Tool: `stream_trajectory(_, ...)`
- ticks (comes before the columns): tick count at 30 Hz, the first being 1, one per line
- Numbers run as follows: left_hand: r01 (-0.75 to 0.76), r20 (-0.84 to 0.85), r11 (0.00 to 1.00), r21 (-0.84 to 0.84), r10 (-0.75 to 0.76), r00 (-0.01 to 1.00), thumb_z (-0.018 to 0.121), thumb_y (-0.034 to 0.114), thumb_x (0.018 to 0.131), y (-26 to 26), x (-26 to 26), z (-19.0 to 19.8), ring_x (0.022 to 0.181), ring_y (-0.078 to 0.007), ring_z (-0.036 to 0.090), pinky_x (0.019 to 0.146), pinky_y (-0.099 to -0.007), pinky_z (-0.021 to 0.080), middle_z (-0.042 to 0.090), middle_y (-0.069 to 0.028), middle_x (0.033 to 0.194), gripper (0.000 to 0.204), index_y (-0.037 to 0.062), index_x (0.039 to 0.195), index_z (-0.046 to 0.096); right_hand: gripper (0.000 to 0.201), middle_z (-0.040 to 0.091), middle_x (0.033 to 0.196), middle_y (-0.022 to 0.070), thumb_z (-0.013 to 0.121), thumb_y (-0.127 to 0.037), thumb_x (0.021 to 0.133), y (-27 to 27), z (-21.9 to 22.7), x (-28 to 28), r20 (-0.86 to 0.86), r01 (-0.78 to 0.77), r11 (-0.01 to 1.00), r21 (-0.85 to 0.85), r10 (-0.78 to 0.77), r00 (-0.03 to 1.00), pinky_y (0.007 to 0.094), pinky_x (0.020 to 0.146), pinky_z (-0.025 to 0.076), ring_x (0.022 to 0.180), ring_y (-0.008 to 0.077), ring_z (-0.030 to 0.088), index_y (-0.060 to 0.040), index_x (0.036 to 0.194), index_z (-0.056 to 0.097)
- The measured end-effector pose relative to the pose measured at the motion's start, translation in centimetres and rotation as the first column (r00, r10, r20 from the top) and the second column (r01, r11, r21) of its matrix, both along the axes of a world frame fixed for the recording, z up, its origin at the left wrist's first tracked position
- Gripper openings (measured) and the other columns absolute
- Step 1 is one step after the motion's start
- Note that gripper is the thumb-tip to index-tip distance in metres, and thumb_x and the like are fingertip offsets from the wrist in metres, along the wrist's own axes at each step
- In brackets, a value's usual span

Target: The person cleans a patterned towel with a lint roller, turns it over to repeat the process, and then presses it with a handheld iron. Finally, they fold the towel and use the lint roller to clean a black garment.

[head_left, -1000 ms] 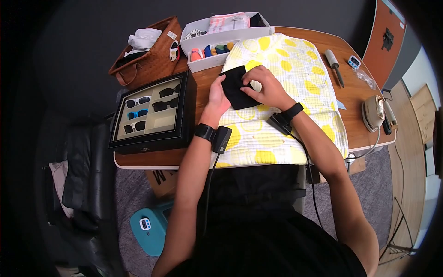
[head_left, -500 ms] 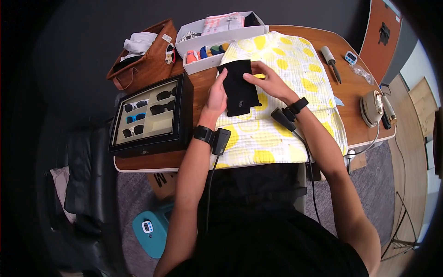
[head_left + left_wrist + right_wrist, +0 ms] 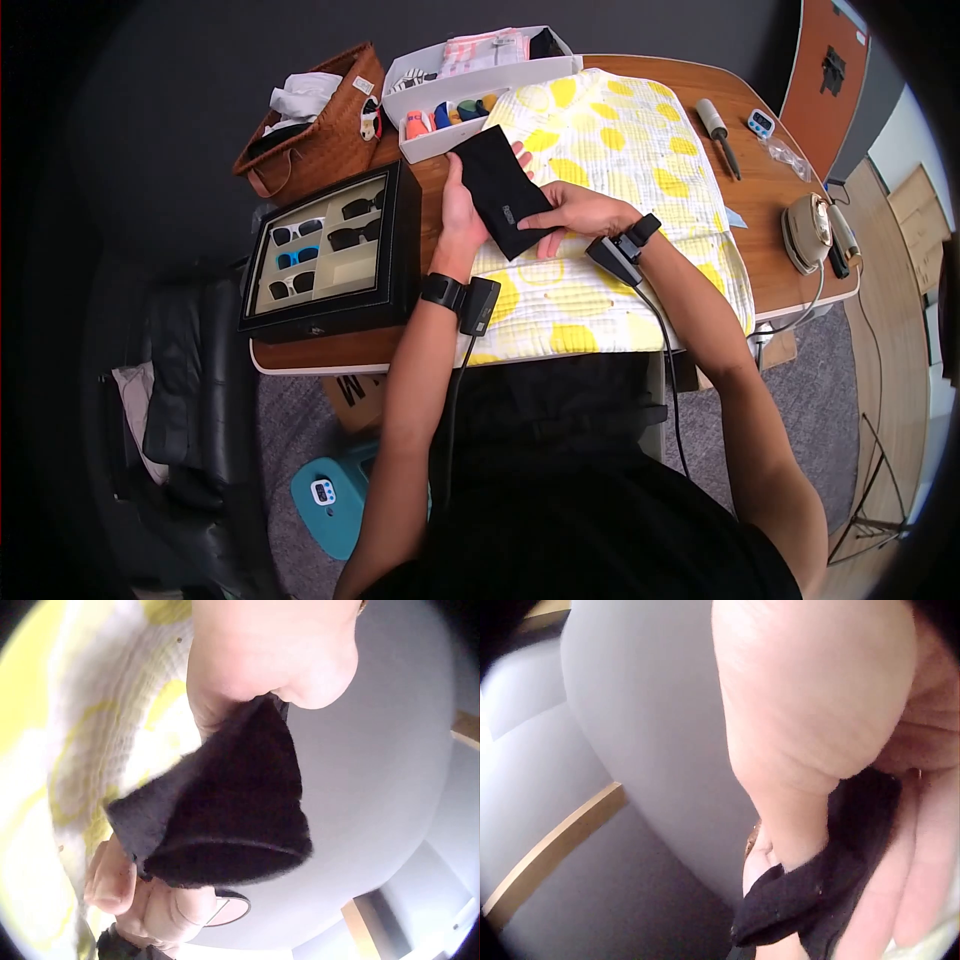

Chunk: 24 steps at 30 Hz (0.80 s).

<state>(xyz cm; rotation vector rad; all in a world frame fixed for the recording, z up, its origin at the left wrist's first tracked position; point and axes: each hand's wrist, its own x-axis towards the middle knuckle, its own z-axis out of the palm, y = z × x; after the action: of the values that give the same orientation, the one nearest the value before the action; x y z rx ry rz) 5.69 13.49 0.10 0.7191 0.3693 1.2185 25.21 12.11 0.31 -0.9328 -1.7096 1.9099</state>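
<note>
Both hands hold a flat black cloth pouch (image 3: 490, 180) with small pale lettering near its lower end, above the yellow-and-white patterned cloth (image 3: 590, 300). My left hand (image 3: 462, 218) grips its left edge, thumb in front and fingertips showing past the far edge. The right hand (image 3: 592, 212) pinches the lower right part, thumb across the front beside the lettering. In the left wrist view, the pouch (image 3: 240, 787) hangs from the near hand with a curved rim at its lower end. The right wrist view shows the thumb against the black fabric (image 3: 787, 900).
A black display case (image 3: 404, 250) with several sunglasses stands on the left. Behind it are a brown basket (image 3: 335, 135) and white boxes (image 3: 490, 75) of folded cloths. A lint roller (image 3: 718, 135), a timer (image 3: 760, 123) and an iron (image 3: 806, 235) lie on the right.
The pouch looked shorter, then showed at full length, and now leans with its lower end to the right. My right hand has slid from its upper right edge down to the lower right.
</note>
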Motion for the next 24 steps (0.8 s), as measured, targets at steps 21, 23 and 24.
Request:
stream_trajectory(21, 0.202, -0.289, 0.977, -0.074, -0.215, 0.933, 0.055, 0.021, 0.106, 0.8, -0.1, -2.3, 0.103, -0.0229, 0.072, 0.091, -0.0367, 0.059, 0.071, -0.0140, 0.119, 0.033, -0.0010, 0.130, 0.059, 0.046, 0.063, 0.074, 0.0032, 0.080, -0.035, 0.091, 2.5, -0.9, 0.6, -0.170, 0.508, 0.747, 0.429, -0.486, 0.857, 0.0227, 0.050, 0.047, 0.053, 0.0085, 0.056, 0.0055, 0.111, 0.069)
stream_trajectory(23, 0.232, -0.292, 0.971, -0.060, -0.239, 0.926, 0.056, 0.019, 0.105, 0.8, -0.3, -2.4, 0.104, -0.0219, 0.072, 0.091, -0.0364, 0.059, 0.071, -0.0130, 0.119, 0.032, -0.0003, 0.130, 0.059, 0.042, 0.065, 0.080, 0.0060, 0.080, -0.025, 0.091, 2.5, -1.0, 0.4, -0.150, 0.523, 0.711, 0.469, -0.520, 0.841, 0.0224, 0.050, 0.046, 0.049, 0.0084, 0.054, 0.0030, 0.120, 0.069)
stream_trajectory(24, 0.227, -0.296, 0.972, -0.064, -0.235, 0.926, 0.056, 0.019, 0.105, 0.9, -0.4, -2.5, 0.104, -0.0219, 0.072, 0.091, -0.0364, 0.059, 0.071, -0.0130, 0.119, 0.032, -0.0003, 0.130, 0.059, 0.036, 0.066, 0.085, 0.0061, 0.079, -0.023, 0.091, 2.5, -1.1, 0.4, -0.156, 0.510, 0.707, 0.489, -0.504, 0.849, 0.0219, 0.049, 0.045, 0.056, 0.0082, 0.057, -0.0007, 0.118, 0.071)
